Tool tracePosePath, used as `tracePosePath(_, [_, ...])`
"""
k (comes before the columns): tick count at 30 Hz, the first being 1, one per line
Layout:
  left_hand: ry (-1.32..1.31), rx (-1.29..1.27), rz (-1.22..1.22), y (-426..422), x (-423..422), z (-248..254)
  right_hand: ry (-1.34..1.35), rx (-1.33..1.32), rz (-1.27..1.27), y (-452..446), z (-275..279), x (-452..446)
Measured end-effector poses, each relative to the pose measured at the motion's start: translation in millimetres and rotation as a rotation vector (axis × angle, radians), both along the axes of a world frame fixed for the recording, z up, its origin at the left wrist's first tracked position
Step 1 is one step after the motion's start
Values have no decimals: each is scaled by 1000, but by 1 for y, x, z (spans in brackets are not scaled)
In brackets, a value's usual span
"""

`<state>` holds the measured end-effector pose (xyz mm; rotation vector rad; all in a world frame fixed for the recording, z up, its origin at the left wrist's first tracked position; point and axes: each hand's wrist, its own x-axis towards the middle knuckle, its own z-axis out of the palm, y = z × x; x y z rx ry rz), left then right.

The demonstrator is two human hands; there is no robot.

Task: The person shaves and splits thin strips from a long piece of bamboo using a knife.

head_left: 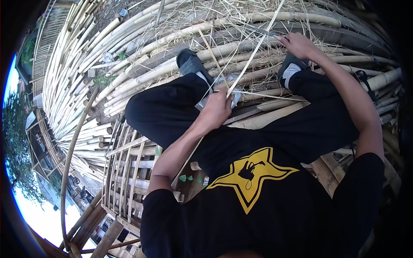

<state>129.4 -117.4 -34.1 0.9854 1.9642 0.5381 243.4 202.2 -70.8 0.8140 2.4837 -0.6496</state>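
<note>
Between my bent legs, my left hand (217, 108) is closed around thin bamboo strips. One long pale strip (257, 48) runs from it up past the top edge, and a browner strip (211, 52) leans up to the left. At the upper right my right hand (297, 44) is closed on a thin dark tool, possibly a knife (267, 32), which points left and crosses the long strip. Its exact shape is hard to make out. A crumpled silvery sheet (235, 98) lies beside my left hand.
Long bamboo poles (167, 35) cover the ground, strewn with shavings (258, 69). A slatted bamboo frame (129, 172) stands at the lower left, near a curved pole (71, 159). My slippered feet rest on the poles; split bamboo pieces (271, 116) lie between my legs.
</note>
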Motion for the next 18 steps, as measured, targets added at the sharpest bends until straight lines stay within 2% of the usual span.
tracePosePath(2, [-1,24,1,4,-2,1,-41,7,-38,-8,-2,-2])
tracePosePath(4, [5,42,5,5,-6,3,54,-2,-79,-19,-5,-6])
tracePosePath(6, [-136,-59,57,3,-10,7,88,-42,-10,-28,7,-8])
tracePosePath(8, [-157,-40,54,0,-10,10,166,-88,74,-32,7,-8])
tracePosePath(9, [-183,-24,55,-3,-10,12,274,3,138,-28,-5,-4])
tracePosePath(10, [-179,-23,48,-4,-11,15,278,6,131,-14,-8,-3])
tracePosePath(12, [-289,-60,51,-11,-11,25,102,-17,30,11,-8,0])
tracePosePath(13, [-284,-57,43,-17,-9,23,155,128,130,19,-13,10])
tracePosePath(16, [-294,66,30,-33,0,21,182,144,28,35,-31,24])
tracePosePath(18, [-400,-115,55,-33,1,37,124,106,-10,43,-29,26])
